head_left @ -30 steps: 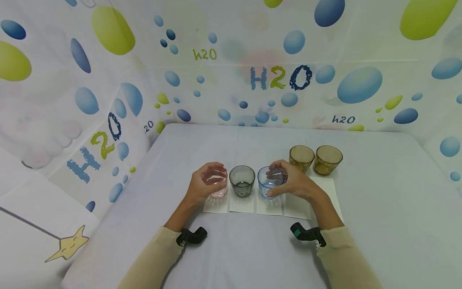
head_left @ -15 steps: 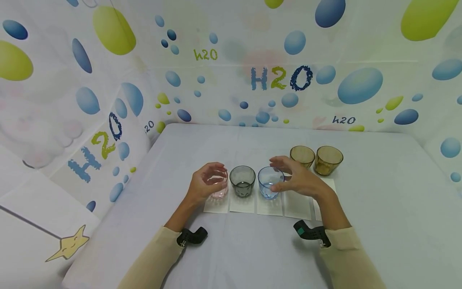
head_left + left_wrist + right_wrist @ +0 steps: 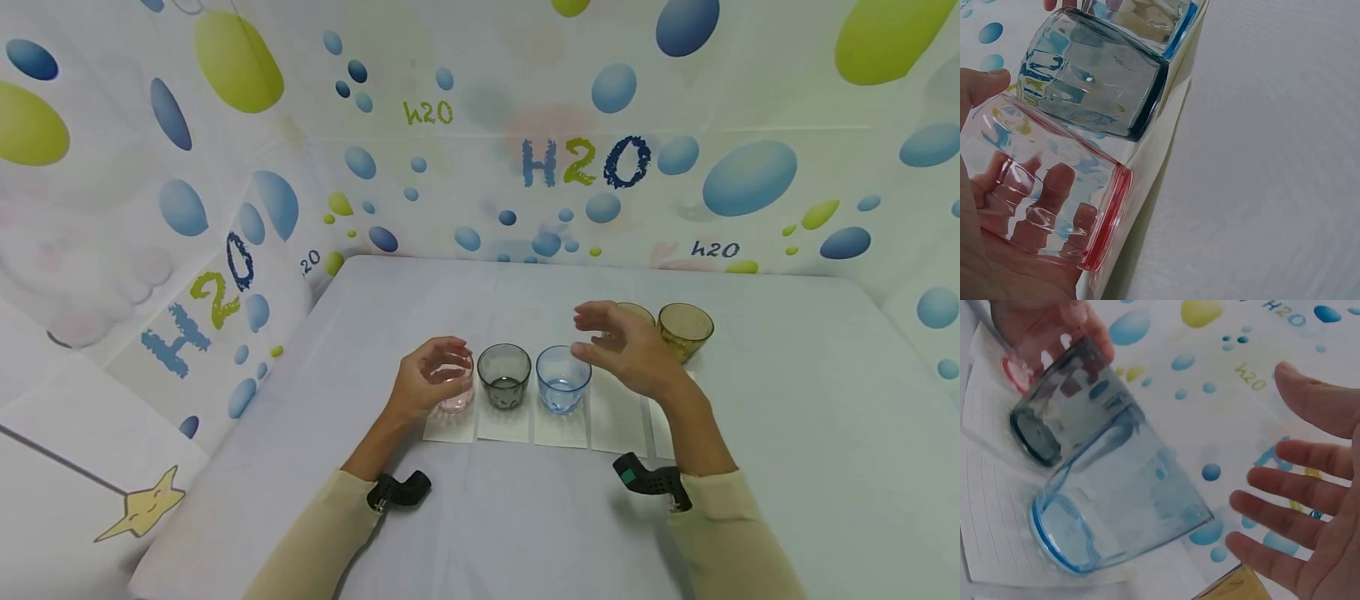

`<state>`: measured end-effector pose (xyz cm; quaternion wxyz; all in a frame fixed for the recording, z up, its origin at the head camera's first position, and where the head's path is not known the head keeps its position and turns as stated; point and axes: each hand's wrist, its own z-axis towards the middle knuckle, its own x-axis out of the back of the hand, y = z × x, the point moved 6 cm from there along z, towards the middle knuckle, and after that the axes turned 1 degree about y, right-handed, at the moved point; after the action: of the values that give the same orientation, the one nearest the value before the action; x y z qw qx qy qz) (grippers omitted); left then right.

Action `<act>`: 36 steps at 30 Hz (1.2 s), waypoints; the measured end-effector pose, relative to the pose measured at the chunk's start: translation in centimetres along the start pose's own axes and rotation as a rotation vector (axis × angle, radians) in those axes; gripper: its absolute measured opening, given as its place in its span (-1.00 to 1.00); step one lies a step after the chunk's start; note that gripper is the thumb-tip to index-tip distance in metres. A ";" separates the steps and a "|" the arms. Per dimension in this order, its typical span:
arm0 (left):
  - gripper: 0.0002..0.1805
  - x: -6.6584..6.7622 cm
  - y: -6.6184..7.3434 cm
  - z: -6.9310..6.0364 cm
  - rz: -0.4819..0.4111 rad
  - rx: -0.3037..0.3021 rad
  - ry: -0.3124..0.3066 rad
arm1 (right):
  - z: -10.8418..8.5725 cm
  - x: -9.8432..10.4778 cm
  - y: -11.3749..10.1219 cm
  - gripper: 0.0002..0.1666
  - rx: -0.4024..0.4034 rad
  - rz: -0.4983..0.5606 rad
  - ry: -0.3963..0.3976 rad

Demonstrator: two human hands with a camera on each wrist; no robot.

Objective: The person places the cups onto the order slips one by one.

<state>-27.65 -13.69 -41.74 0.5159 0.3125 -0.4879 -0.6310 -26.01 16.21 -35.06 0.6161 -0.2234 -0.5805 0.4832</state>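
Note:
My left hand (image 3: 420, 383) holds a clear pink glass (image 3: 454, 403), which stands upright on a white paper slip. In the left wrist view, the curled fingers show through the pink glass (image 3: 1047, 187). Right beside it stands a grey glass (image 3: 504, 379), followed by a blue glass (image 3: 562, 387), each on its own slip. My right hand (image 3: 633, 354) hovers just right of and above the blue glass, fingers spread and holding nothing. The right wrist view shows a gap between those fingers and the blue glass (image 3: 1116, 494).
Behind the right hand stand two amber glasses, the right one (image 3: 684, 333) in plain sight and the left one (image 3: 636, 310) mostly covered. More paper slips (image 3: 618, 425) lie right of the blue glass. A printed cloth (image 3: 480, 167) hangs behind the white table (image 3: 495, 517).
My right hand has let go of the blue glass and moved up and rightward, towards the amber glasses. The blue glass stays in place, and the left hand has not moved.

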 end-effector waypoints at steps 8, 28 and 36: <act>-0.37 0.0 0.0 0.1 0.009 0.000 -0.003 | -0.1 1.6 0.0 -0.43 0.108 -0.074 0.216; -0.36 0.0 -0.1 0.2 0.011 -0.001 -0.005 | 0.3 3.0 2.9 -0.61 0.278 -0.190 0.608; -0.35 0.0 -0.1 0.1 0.011 0.006 -0.005 | 0.6 3.0 4.1 -0.55 0.225 -0.185 0.616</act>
<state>-27.79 -13.64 -41.77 0.5171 0.3100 -0.4927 -0.6275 -28.43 20.40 -36.85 0.8245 -0.2357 -0.3283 0.3960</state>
